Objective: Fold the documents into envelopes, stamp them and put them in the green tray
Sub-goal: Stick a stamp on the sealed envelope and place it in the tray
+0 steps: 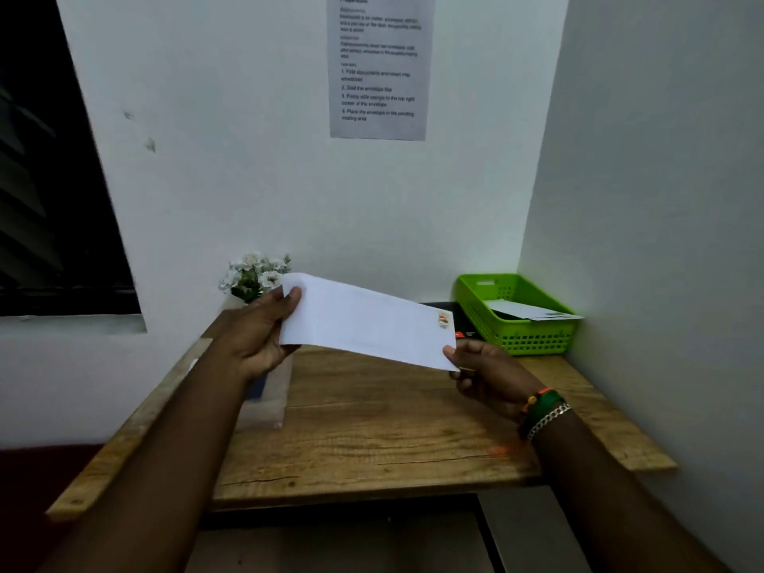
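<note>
I hold a long white envelope (364, 320) in the air above the wooden desk (372, 428), tilted down to the right. A small colourful stamp (443, 319) sits in its top right corner. My left hand (264, 337) grips the envelope's left end, thumb on the front. My right hand (483, 372) pinches its lower right corner. The green tray (533, 341) stands at the desk's back right corner, just right of the envelope, with at least one white envelope (533, 311) lying in it.
A small pot of white flowers (256, 277) stands at the back left, behind my left hand. Pale sheets (268, 401) lie under my left wrist. A dark flat object (465, 324) lies beside the tray. A printed instruction sheet (378, 64) hangs on the wall. Walls close off the back and right.
</note>
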